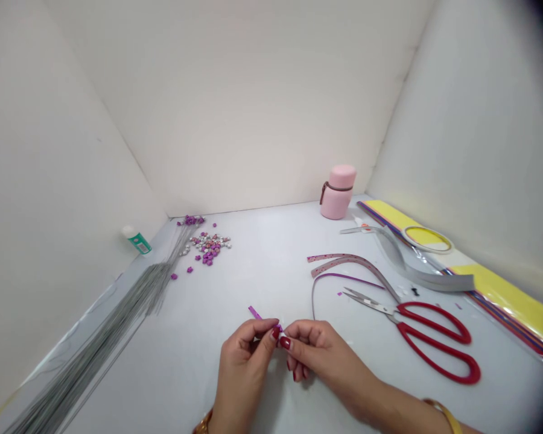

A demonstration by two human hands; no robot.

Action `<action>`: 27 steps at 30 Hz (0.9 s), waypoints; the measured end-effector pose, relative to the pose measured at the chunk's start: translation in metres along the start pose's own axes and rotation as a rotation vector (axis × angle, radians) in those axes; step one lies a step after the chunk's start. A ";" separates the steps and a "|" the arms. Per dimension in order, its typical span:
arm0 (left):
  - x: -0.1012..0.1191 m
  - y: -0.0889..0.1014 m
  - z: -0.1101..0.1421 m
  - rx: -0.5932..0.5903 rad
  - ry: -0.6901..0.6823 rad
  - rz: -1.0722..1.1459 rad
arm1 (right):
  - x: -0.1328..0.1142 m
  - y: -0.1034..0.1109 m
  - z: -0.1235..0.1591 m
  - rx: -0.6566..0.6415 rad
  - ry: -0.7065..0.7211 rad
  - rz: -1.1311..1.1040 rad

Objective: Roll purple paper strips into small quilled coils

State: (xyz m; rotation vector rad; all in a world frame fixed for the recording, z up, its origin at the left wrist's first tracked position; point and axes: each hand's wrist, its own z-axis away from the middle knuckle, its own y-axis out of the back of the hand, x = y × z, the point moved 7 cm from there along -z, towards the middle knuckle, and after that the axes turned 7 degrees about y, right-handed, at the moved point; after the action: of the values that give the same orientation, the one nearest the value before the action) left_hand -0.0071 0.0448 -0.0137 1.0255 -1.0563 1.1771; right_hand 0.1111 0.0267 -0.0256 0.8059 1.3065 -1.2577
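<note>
My left hand [247, 352] and my right hand [317, 349] meet low in the middle of the view, fingertips pinched together on a small folded piece of purple paper strip [256, 313]. One end of the strip sticks out up and to the left of the fingers. The folded part between the thumbs is mostly hidden. Both hands hover just above the white table [262, 265].
Red-handled scissors [425, 337] lie open to the right, beside loose paper strips [348, 265]. A pink bottle [338, 191] stands at the back. Small purple and silver folded stars [208, 246] lie back left, next to a wire bundle [113, 325] and a glue bottle [136, 240]. Yellow sheets [507, 295] and a tape roll [428, 239] sit far right.
</note>
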 end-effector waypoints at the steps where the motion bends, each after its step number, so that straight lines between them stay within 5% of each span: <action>1: 0.003 0.000 0.001 0.006 -0.032 -0.032 | -0.001 0.000 0.000 0.003 0.000 -0.006; 8: 0.014 0.002 0.006 0.040 -0.175 -0.182 | -0.005 0.000 0.001 0.014 0.015 -0.012; 14: 0.041 -0.002 0.022 0.037 -0.683 -0.517 | -0.005 -0.003 0.002 -0.002 -0.023 -0.068; 18: 0.048 -0.008 0.029 -0.010 -0.883 -0.671 | -0.011 -0.006 0.004 -0.017 -0.001 -0.101; 23: 0.050 -0.012 0.032 -0.088 -0.928 -0.689 | -0.015 -0.005 0.003 0.008 0.015 -0.091; 27: 0.046 -0.014 0.030 -0.149 -0.822 -0.642 | -0.015 -0.002 0.002 0.043 0.028 -0.071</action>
State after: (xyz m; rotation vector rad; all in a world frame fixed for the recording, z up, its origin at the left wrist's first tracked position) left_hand 0.0080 0.0228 0.0367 1.6228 -1.2574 0.1246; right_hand 0.1118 0.0274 -0.0102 0.8156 1.3448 -1.3387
